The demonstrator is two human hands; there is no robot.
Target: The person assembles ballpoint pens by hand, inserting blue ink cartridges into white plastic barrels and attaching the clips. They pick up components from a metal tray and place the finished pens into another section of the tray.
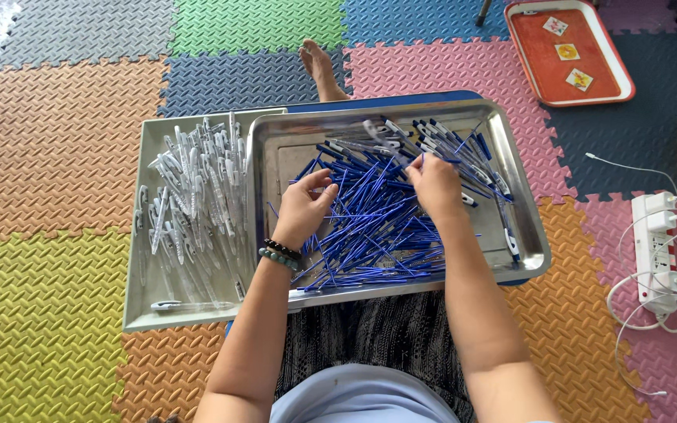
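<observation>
A steel tray (pixel 528 235) on my lap holds a heap of thin blue pen refills (pixel 378 227) and, at its far right, several assembled pens with blue and white barrels (pixel 464 153). My left hand (pixel 305 207), with bead bracelets at the wrist, rests curled on the left edge of the refill heap. My right hand (pixel 435 184) reaches into the heap's far side, fingers pinched at the refills; whether it grips one I cannot tell. A second tray (pixel 136 313) to the left holds several clear pen barrels (pixel 193 196).
Coloured foam mats cover the floor. An orange tray (pixel 619 74) with small cards lies at the far right. A white power strip (pixel 656 247) with white cables lies at the right. My bare foot (pixel 321 69) sticks out beyond the trays.
</observation>
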